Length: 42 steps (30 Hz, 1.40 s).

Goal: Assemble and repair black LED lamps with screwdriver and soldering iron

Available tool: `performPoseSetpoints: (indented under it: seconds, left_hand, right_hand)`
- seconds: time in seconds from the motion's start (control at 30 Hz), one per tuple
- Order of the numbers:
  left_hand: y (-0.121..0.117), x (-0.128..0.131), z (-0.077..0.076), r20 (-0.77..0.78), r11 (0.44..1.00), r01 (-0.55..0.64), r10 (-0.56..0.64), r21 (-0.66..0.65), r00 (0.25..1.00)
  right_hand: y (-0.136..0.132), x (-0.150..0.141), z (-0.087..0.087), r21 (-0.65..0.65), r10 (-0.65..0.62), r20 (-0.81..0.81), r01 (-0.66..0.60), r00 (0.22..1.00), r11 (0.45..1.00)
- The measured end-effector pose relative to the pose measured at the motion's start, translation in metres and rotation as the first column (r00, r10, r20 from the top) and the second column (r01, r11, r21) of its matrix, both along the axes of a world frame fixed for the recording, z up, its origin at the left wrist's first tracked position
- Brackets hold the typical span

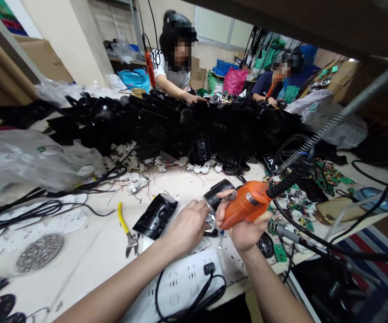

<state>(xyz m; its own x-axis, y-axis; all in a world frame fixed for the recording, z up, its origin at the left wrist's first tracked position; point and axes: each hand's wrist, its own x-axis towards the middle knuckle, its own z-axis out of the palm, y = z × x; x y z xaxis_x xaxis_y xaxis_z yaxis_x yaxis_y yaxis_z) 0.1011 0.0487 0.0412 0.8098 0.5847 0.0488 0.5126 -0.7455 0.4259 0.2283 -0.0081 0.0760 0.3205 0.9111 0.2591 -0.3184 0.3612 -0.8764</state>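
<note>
My right hand is wrapped round an orange electric screwdriver, which hangs from a coiled spring and a black cable. Its front end points left, toward my other hand. My left hand has its fingers bent together over a small pale, silvery part; what exactly they grip is hidden. Left of that hand a black plastic housing lies on the table, and another black housing is just beyond the fingers. Yellow-handled cutting pliers lie farther left.
A white power strip with a plugged-in cord sits below my forearms. Black plastic parts are heaped across the back. Green circuit boards lie to the right, a pile of screws to the left. Two people work beyond the heap.
</note>
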Motion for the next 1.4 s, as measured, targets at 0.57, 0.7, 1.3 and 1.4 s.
performPoseSetpoints:
  seconds: [0.57, 0.7, 1.3, 1.4]
  left_hand:
    - [0.002, 0.002, -0.002, -0.044, 0.994, 0.061, -0.057, 0.092, 0.997]
    - [0.000, 0.001, -0.004, -0.033, 0.993, 0.076, -0.074, 0.086, 0.997]
    - [0.003, -0.007, -0.013, 0.135, 0.998, 0.058, -0.056, -0.005, 0.989]
    - [0.001, -0.008, -0.014, 0.191, 0.999, 0.028, -0.020, -0.041, 0.981]
  right_hand:
    - [-0.007, -0.004, -0.004, 0.048, 0.008, 0.012, -0.009, 1.000, 0.999]
    - [-0.006, -0.004, -0.006, 0.037, -0.001, 0.010, 0.001, 1.000, 0.999]
    - [-0.002, -0.008, -0.004, 0.018, -0.044, 0.032, 0.044, 0.999, 0.999]
    - [-0.001, -0.006, 0.001, 0.059, -0.040, -0.023, 0.041, 0.999, 0.997]
